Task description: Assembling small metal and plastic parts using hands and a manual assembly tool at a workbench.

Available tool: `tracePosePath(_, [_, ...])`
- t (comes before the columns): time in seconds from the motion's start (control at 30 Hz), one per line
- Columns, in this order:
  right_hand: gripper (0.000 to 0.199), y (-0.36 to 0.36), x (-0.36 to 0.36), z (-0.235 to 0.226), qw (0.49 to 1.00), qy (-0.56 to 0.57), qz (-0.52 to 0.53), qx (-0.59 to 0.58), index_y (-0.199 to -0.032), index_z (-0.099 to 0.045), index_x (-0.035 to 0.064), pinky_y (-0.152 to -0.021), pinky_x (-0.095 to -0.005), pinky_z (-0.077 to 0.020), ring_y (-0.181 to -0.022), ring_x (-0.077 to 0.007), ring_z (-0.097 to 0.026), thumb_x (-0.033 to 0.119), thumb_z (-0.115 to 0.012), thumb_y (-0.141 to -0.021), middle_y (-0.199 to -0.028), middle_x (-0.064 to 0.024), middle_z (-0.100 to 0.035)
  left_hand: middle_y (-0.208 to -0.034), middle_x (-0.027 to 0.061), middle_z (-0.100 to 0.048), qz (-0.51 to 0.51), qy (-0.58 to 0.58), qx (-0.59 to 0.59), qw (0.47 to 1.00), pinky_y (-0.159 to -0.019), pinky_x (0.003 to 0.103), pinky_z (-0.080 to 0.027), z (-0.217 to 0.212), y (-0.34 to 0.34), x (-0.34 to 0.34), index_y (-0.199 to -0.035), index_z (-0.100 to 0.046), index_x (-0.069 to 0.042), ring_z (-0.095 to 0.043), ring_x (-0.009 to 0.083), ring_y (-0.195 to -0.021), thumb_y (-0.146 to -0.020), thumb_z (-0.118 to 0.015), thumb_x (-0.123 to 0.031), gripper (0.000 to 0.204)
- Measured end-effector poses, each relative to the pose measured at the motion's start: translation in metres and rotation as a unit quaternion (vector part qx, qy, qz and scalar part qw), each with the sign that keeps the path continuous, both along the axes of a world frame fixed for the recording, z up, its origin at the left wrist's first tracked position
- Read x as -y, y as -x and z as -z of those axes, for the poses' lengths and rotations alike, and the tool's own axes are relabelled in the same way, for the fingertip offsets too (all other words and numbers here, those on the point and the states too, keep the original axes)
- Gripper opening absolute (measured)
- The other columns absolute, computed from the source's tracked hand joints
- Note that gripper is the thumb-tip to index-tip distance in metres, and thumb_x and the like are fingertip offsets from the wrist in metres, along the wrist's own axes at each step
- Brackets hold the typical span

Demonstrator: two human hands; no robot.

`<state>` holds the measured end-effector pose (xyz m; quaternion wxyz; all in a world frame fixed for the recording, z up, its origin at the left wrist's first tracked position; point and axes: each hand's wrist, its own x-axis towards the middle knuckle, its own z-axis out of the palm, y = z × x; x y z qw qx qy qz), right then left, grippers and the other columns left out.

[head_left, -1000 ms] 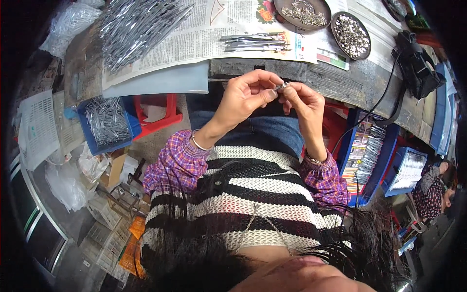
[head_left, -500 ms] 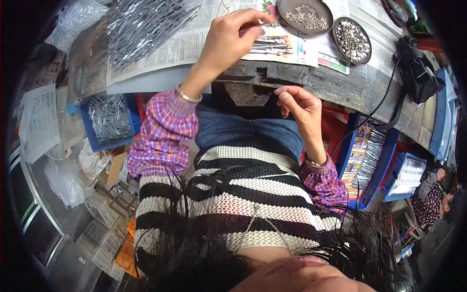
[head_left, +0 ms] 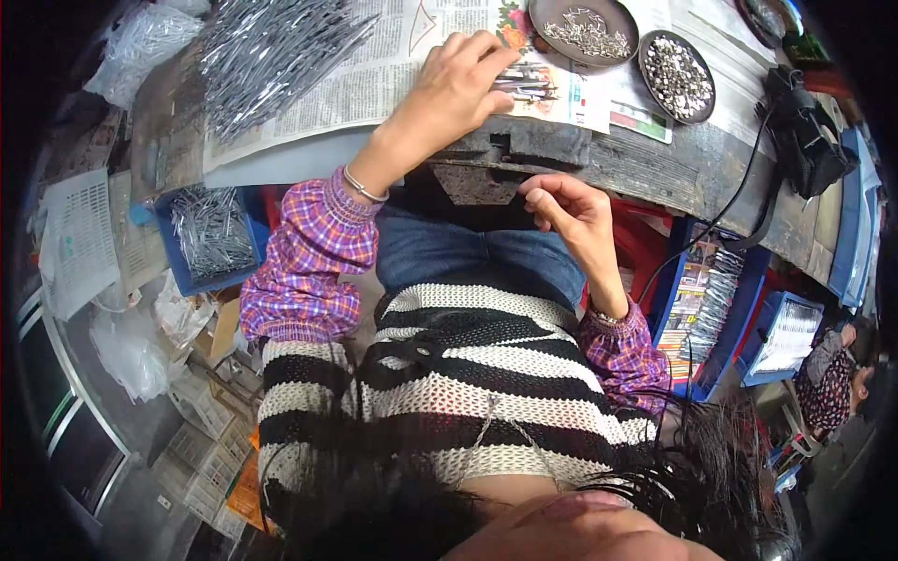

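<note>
My left hand (head_left: 456, 84) is over the near edge of the newspaper, fingers bent. Its thumb and forefinger stay apart on either side of a small row of thin metal rods (head_left: 531, 84), and the hand covers the row's left end. Whether it presses on them is hard to see. My right hand (head_left: 575, 210) is lower, in front of the bench edge, with thumb and forefinger together at the tips. Anything between those tips is too small to make out. Beyond the row stands a round dish (head_left: 613, 58) of small silvery pins.
A large heap of thin metal rods (head_left: 267, 61) lies on the newspaper (head_left: 382, 70) at left. Another dish (head_left: 641, 70) holds small metal parts. A black strapped device (head_left: 804, 140) sits at right on the bench (head_left: 673, 178). Blue bins (head_left: 192, 280) flank my lap.
My left hand has come down and toward me from beside the pin dish onto the row of rods, its fingers spreading. My right hand has shifted only slightly left.
</note>
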<state>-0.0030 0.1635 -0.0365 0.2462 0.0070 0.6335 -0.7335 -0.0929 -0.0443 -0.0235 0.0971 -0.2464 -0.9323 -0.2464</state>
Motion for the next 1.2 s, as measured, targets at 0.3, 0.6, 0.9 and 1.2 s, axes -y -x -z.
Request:
tracePosePath(0.3, [0.011,-0.002,-0.002,0.004,0.993,-0.078,-0.034,-0.088,-0.090,-0.067,0.0001,-0.052,-0.0201,-0.0430,-0.059,-0.0057,-0.054,0.008,-0.063,-0.083,-0.073,-0.0033,-0.063,-0.100,0.0137,-0.049,0.004,0.003,-0.009,1.000,-0.086,0.039,-0.041,0.008,0.001,-0.006,-0.111,-0.050,-0.003,-0.049,0.0323,-0.099,-0.072,-0.063,-0.001,0.041])
tracePosePath(0.6, [0.010,0.006,-0.006,-0.005,0.973,-0.132,-0.015,-0.188,-0.088,-0.066,0.0006,-0.055,-0.0227,-0.0443,-0.060,-0.0106,-0.057,0.004,-0.063,-0.079,-0.075,-0.0069,-0.063,-0.094,0.0162,-0.049,0.021,0.099,-0.063,0.993,-0.081,0.038,-0.042,0.006,0.002,-0.014,-0.106,-0.047,0.006,-0.048,0.0301,-0.088,-0.066,-0.053,0.007,0.040])
tracePosePath(0.9, [0.036,0.063,-0.003,-0.020,0.826,-0.317,0.037,-0.464,-0.110,-0.056,0.0027,-0.080,-0.0378,-0.0458,-0.094,-0.0337,-0.056,-0.002,-0.060,-0.075,-0.108,-0.0146,-0.059,-0.097,0.0162,-0.049,0.022,0.099,-0.046,0.994,-0.083,0.039,-0.041,0.003,-0.001,-0.015,-0.110,-0.044,0.005,-0.048,0.0311,-0.090,-0.064,-0.053,0.009,0.047])
tracePosePath(1.2, [0.037,0.109,0.016,-0.013,0.705,-0.422,0.008,-0.570,-0.108,-0.058,0.0029,-0.079,-0.0354,-0.0468,-0.091,-0.0289,-0.055,-0.004,-0.055,-0.072,-0.109,-0.0091,-0.060,-0.102,0.0165,-0.048,0.011,0.073,-0.026,0.997,-0.085,0.040,-0.041,0.003,-0.002,-0.013,-0.111,-0.044,0.004,-0.048,0.0330,-0.095,-0.062,-0.053,0.012,0.050])
